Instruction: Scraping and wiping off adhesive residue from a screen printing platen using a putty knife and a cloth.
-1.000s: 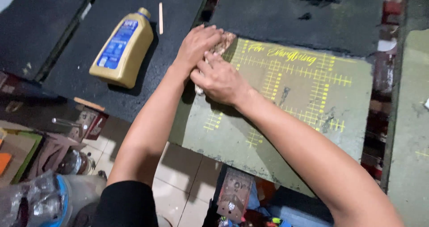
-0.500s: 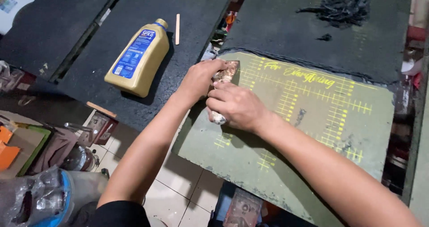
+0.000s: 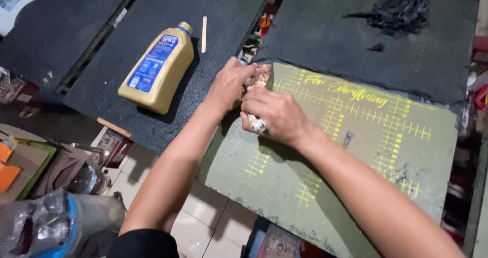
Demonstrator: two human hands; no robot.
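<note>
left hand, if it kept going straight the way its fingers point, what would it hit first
The left hand points right, along the top edge of the green printed board. It already touches the mottled rag that both hands press there. Past that lies the board's yellow print; depth is hard to judge.

Two bare forearms enter from the bottom of the frame, one from the lower left and one from the lower right, ending in the left hand point(image 3: 230, 87) and the right hand point(image 3: 274, 114) near the centre. Neither wrist carries a watch, band or glove, and the fingers show no rings. At the bottom edge, left of centre, a patch of black fabric shows: the short sleeve or hem of a dark top, plain and without visible print.
</note>
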